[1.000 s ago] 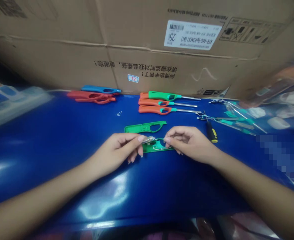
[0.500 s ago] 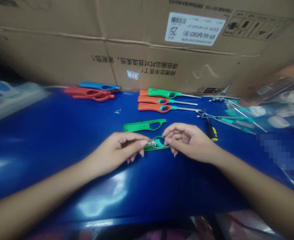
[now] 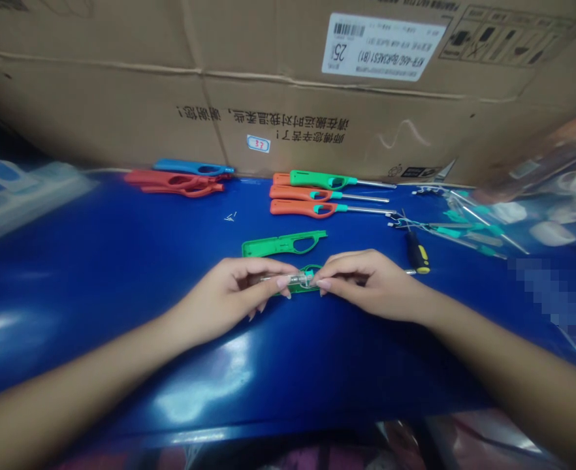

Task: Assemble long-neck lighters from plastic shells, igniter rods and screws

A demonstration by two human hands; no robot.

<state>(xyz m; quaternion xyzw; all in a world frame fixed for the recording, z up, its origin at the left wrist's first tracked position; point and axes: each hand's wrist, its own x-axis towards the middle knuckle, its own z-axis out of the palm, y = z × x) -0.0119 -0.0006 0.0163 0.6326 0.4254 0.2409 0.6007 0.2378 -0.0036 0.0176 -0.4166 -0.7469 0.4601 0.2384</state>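
Head view: 2 bare hands meet low over the glossy blue table [image 3: 121,261]. The left hand [image 3: 234,287] is curled nearly closed, thumb and forefinger pinching 1 small translucent part [image 3: 295,279]. The right hand [image 3: 366,284], equally curled, nips the same part's other end with its fingertips. Directly under both sets of fingertips lies 1 flat green shell half [image 3: 313,268], mostly hidden by the hands.

Just beyond the fingertips lies 1 more green shell half [image 3: 283,245], a hollow plastic moulding with a trigger loop. Farther beyond are 3 assembled lighters [image 3: 317,194], 1 green and 2 orange, each with a thin metal nozzle. Beyond the left hand sit red shells [image 3: 175,181], their count unclear, and 1 blue shell [image 3: 192,168]. Just right of the right hand rests 1 screwdriver [image 3: 418,251], its handle black and yellow, and past it a blurred tangle of teal parts [image 3: 459,228] and metal tubes. A cardboard box [image 3: 121,98] walls the far edge.
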